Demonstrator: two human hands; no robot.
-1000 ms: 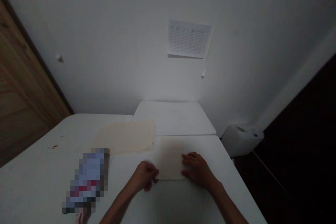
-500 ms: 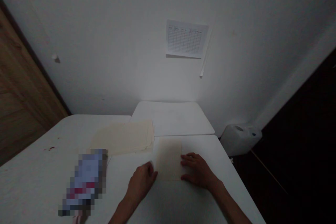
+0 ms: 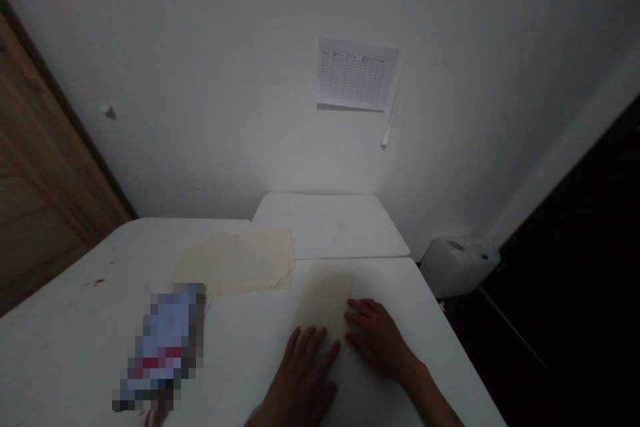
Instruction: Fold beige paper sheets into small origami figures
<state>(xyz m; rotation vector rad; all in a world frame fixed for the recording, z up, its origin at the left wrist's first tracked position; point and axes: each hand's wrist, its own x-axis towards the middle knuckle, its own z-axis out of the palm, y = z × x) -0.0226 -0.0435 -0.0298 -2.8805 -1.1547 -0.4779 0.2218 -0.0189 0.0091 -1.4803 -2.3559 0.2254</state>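
A thin cream sheet, paper or cloth I cannot tell, lies flat on the white table. My left hand rests over its near edge, fingers stretched out and spread, holding nothing. At the sheet's right edge, my right hand lies with its fingers extended and their tips touching it. Left of this sheet is a larger stack of similar cream sheets, with slightly uneven edges.
A pixelated bluish and red item lies at the left on the table. A white board-like surface adjoins the far side. A printed table on paper hangs on the wall. A white plastic canister stands beyond the right edge.
My left hand has gone from loosely curled beside the sheet to spread over its near edge. The right hand has moved slightly toward me. The sheet's far end has shifted a little right.
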